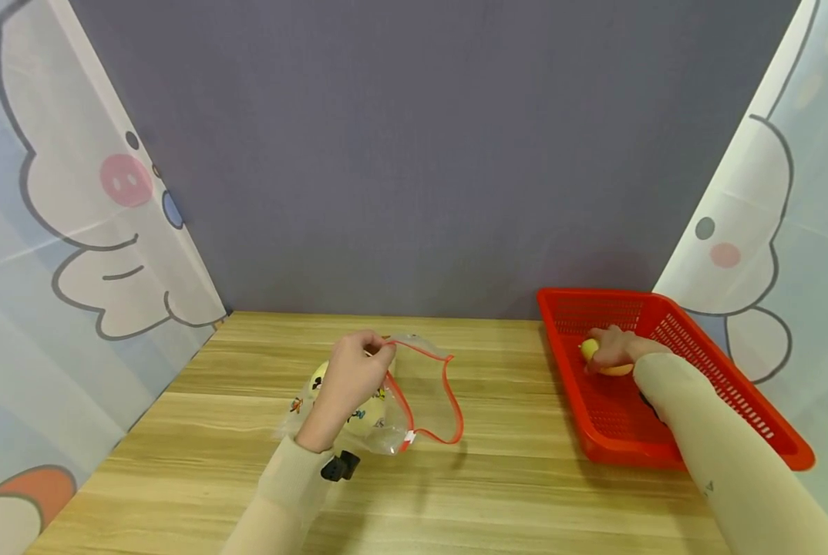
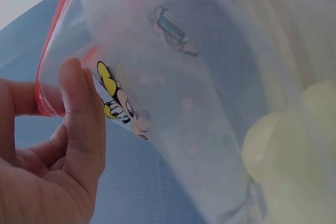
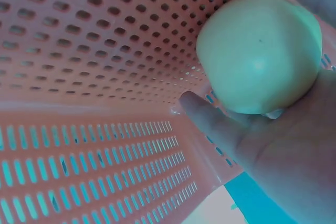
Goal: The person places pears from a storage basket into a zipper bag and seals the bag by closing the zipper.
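My left hand pinches the rim of a clear zip bag with a red seal edge and cartoon prints. The bag's mouth gapes toward the right. Pale yellow rounded things show through its plastic in the left wrist view. Inside a red plastic basket, my right hand has its fingers around a round, pale yellow fruit. Yellow shows left of that hand and tan below it in the head view; I cannot tell whether both belong to one fruit.
The basket, with slotted and perforated walls, stands at the right of the wooden table. A dark grey panel rises behind the table. Cartoon-printed curtains hang at both sides.
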### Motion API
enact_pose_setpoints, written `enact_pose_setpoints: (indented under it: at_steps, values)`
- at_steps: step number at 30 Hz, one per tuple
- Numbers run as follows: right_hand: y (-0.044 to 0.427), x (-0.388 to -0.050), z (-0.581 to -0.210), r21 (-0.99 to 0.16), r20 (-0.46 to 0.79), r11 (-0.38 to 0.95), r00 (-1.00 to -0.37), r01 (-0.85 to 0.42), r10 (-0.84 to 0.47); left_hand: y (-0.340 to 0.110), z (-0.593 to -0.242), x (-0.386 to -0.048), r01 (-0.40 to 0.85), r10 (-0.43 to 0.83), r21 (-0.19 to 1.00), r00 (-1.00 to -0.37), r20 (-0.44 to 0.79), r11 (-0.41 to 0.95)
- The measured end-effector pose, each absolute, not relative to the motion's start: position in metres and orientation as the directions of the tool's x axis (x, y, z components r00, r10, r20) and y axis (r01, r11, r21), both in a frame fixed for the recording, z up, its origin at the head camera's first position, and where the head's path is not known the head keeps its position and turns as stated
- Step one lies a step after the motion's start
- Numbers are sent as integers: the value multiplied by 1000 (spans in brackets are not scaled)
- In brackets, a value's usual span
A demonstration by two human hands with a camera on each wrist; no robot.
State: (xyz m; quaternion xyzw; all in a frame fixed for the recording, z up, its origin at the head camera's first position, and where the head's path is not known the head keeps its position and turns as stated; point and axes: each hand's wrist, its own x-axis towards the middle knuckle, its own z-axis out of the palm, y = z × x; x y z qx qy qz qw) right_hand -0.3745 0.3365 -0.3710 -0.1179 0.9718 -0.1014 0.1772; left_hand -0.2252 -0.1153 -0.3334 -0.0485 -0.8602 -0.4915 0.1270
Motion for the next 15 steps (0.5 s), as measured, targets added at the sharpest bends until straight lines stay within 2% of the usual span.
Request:
enact_pose_setpoints:
  at_steps: [5, 15]
  values:
    - [336, -371, -370, -284, -309, 942, -913, -179, -267, -115, -333, -225, 207, -36, 839, -965, 260, 503]
    - [330, -369, -366, -303, -342, 941, -904, -152, -256, -116, -333, -224, 203, -31, 848, -968, 249, 489]
